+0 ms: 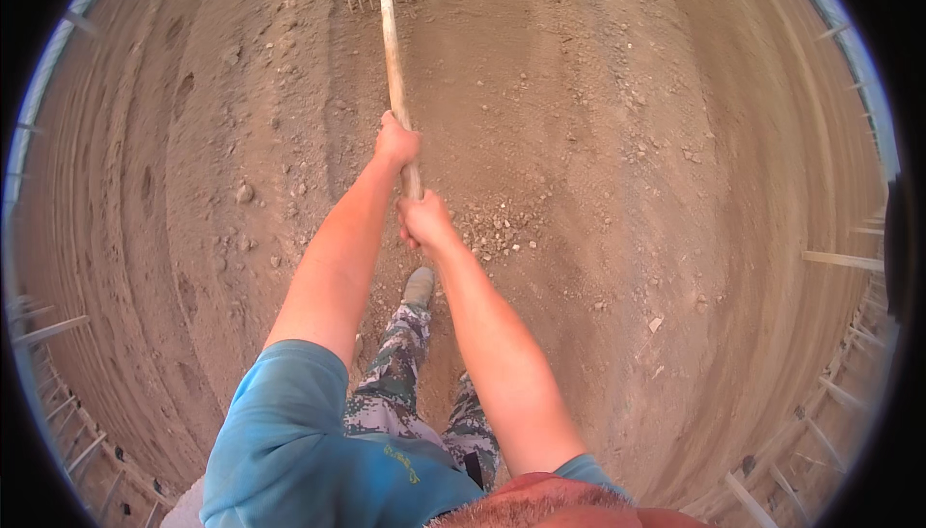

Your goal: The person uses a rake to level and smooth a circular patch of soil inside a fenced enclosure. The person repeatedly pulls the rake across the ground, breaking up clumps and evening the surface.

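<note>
I'm judging this raking: the left hand [398,145] and, behind it, the right hand [425,220] are gripping the rake [393,54], which is reaching forward over the dirt [473,65], the next pull probably needing steady pressure.

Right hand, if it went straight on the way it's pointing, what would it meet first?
Most likely the left hand or its wrist, just ahead on the rake handle, though depth is hard to judge here.

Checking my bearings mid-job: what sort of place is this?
Probably an outdoor earthwork site, though I can't be certain: wide bare dirt with a patch of small stones, a long-handled rake, and pale bars along the edges.
</note>
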Motion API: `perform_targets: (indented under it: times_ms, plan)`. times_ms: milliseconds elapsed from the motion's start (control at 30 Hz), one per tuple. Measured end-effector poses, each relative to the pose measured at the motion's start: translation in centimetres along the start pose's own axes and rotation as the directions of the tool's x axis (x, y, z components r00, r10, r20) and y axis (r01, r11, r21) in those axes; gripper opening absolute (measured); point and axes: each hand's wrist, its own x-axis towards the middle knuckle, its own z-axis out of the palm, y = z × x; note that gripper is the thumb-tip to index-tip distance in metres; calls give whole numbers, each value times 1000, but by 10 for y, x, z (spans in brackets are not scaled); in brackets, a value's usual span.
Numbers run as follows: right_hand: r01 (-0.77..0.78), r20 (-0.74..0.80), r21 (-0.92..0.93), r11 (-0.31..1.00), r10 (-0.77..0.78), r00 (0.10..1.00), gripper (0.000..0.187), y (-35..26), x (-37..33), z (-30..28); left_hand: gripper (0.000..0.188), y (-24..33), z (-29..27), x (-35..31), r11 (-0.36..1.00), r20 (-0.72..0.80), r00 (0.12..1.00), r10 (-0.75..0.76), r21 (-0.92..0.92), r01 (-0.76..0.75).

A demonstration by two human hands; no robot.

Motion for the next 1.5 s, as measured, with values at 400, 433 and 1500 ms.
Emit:
perform_targets:
  times_ms: [400, 433, 1500]
  plan:
    - [-71, -187, -473, 878, -21, 982, 44, 215, -103, 31, 77, -110, 16, -45, 969, 98, 971, -216, 142, 202]
    - [-59, -193, -570, 820, -64, 979, 47, 225, -134, 19, 77, -115, 26, -61, 966, 113, 966, -232, 142, 216]
    - [-762, -559, -544, 351, 526, 641, 41, 647, -966, -399, 80, -420, 455, -899, 730, 417, 639, -646, 93, 677]
